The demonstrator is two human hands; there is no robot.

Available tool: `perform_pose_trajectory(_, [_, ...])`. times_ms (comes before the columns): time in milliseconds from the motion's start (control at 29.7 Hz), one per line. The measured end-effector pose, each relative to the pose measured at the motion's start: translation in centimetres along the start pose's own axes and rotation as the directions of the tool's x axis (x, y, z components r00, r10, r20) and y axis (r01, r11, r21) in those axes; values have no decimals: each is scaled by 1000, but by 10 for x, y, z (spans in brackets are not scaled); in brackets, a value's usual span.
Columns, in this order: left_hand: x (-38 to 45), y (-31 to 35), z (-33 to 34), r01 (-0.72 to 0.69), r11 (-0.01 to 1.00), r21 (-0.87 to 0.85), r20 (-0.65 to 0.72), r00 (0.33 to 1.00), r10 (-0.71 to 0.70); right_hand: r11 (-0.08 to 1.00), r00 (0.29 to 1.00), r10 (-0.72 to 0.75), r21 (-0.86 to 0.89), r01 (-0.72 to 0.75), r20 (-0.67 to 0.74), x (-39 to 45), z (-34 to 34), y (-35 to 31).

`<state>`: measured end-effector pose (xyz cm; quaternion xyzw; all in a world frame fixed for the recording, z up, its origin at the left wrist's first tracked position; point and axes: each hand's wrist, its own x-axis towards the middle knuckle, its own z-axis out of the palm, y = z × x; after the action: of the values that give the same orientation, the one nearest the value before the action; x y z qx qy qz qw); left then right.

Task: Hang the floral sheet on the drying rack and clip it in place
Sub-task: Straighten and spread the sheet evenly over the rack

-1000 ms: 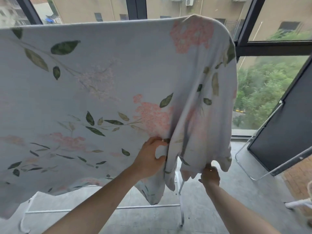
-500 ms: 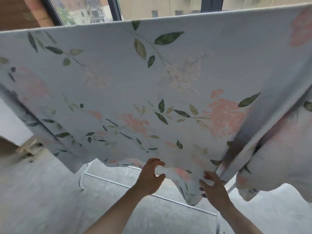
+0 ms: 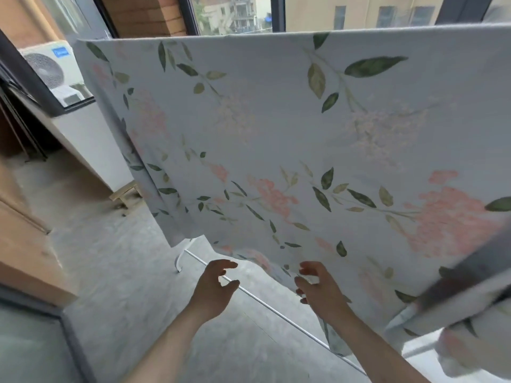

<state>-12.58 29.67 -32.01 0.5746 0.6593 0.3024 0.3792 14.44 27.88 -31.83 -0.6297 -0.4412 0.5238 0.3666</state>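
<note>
Two bare forearms are seen, no sleeves reaching wrist or forearm in view. Left hand [image 3: 213,288] and right hand [image 3: 322,293] are uncovered — nothing worn on fingers or wrists.

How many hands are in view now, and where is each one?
2. The left hand is below the sheet's lower edge, open, holding nothing. The right hand is at that edge, fingers spread against the fabric.
</note>
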Motion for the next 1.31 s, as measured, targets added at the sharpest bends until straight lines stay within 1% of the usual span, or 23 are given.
perform_pose_trajectory(135, [1,-15,-28,41,997,-59,-66,997,-45,1000,995,-9,-28,12,100,3,32,-6])
perform_pose_trajectory(202, [3,-24,-38,58,994,-90,-85,994,-66,997,993,-16,-70,24,117,7,41,-9])
perform_pose_trajectory(235, [8,-30,-50,57,993,-100,-87,994,-66,995,992,-32,-95,43,118,14,53,-14])
perform_pose_trajectory(336, [23,-37,-63,57,991,-118,-76,995,-66,993,994,-18,-113,30,106,25,66,-23])
perform_pose_trajectory(404, [41,-54,-99,43,991,-125,-47,998,-50,994,996,-23,-102,32,85,39,108,-34])
perform_pose_trajectory(471, [56,-58,-115,45,992,-120,-48,998,-51,994,996,-16,-102,25,93,41,126,-40])
perform_pose_trajectory(504, [65,-72,-138,36,992,-122,-46,998,-42,994,995,-28,-105,38,93,46,154,-46])
perform_pose_trajectory(605, [94,-96,-184,38,996,-75,-21,999,-40,993,995,-45,-102,53,84,57,202,-57])
perform_pose_trajectory(706, [119,-118,-220,47,998,-31,19,999,-47,998,999,-14,-68,17,42,67,240,-61])
perform_pose_trajectory(774, [134,-127,-236,61,998,-14,21,998,-61,999,999,18,-51,-17,36,71,259,-62])
perform_pose_trajectory(942, [180,-140,-262,69,998,-11,47,997,-68,997,999,40,-62,-39,11,100,290,-71])
perform_pose_trajectory(1043, [208,-138,-266,76,996,44,75,994,-79,997,999,40,-66,-39,4,127,300,-80])
perform_pose_trajectory(1211, [263,-128,-272,106,991,87,123,986,-116,996,996,87,-21,-86,16,182,318,-93])
perform_pose_trajectory(1278, [281,-119,-279,109,991,79,138,983,-119,995,995,95,5,-95,10,197,322,-97])
perform_pose_trajectory(1312, [310,-113,-289,88,993,80,125,987,-98,996,996,87,27,-87,4,220,331,-105])
